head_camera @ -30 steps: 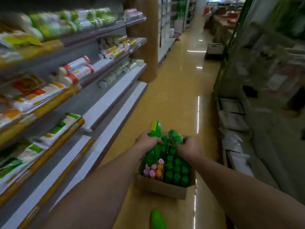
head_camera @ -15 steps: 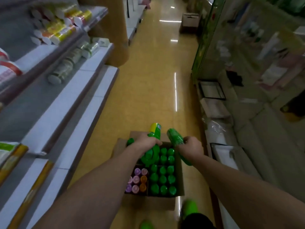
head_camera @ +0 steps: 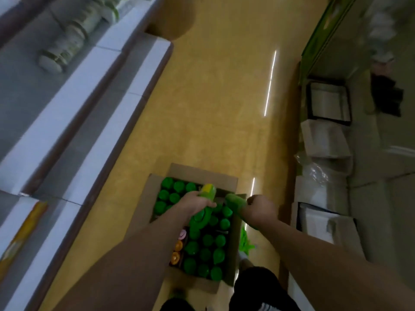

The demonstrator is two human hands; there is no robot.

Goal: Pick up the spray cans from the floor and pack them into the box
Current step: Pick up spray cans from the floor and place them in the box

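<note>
An open cardboard box [head_camera: 193, 172] stands on the yellow floor below me, packed with several upright green-capped spray cans [head_camera: 205, 254] and a few pink and orange caps [head_camera: 178, 245] along its left side. My left hand [head_camera: 193, 202] grips a green can with a yellow end [head_camera: 205, 205], held slanted over the box. My right hand [head_camera: 258, 208] grips another green can [head_camera: 235, 202] above the box's right edge. A blurred green shape [head_camera: 244, 242] shows on the floor just right of the box.
White shelving [head_camera: 89, 108] with jars [head_camera: 65, 43] runs along the left of the aisle. Flat white packages and framed items [head_camera: 325, 104] lie along the right side beside a green display edge. My dark shoes [head_camera: 258, 286] are at the bottom.
The view has tilted further down over the box. Both hands with their cans hang lower over the box, and more of the packed cans show.
</note>
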